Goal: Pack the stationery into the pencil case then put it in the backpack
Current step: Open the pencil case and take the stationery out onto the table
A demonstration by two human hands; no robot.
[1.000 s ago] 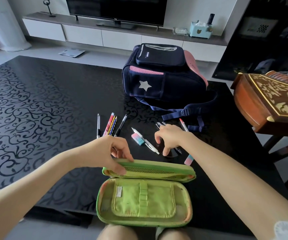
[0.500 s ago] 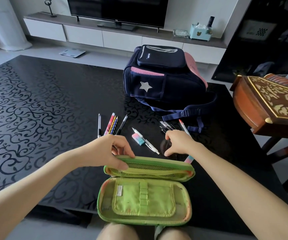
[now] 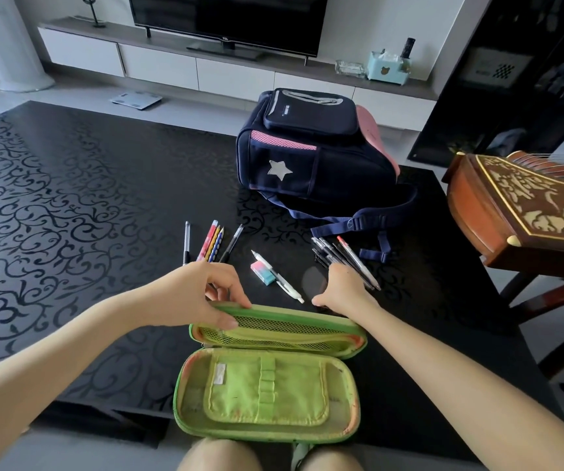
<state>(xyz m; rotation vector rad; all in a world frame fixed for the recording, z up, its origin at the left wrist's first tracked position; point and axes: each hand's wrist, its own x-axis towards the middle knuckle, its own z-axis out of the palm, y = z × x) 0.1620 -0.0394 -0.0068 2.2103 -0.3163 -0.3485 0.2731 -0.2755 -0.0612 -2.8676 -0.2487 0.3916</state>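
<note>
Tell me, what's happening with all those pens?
A person is packing stationery. Their left hand holds up the lid of the open green pencil case, which looks empty. Their right hand grips a bunch of pens on the black table. The pencils and eraser lie loose, and the backpack waits behind.

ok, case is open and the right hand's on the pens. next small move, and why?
Probably close the right hand round the bunch of pens and lift it toward the pencil case. That hand covers the pens' near ends, its grip hidden; the left hand pinches the case's lid open, and no stationery shows inside.
</note>
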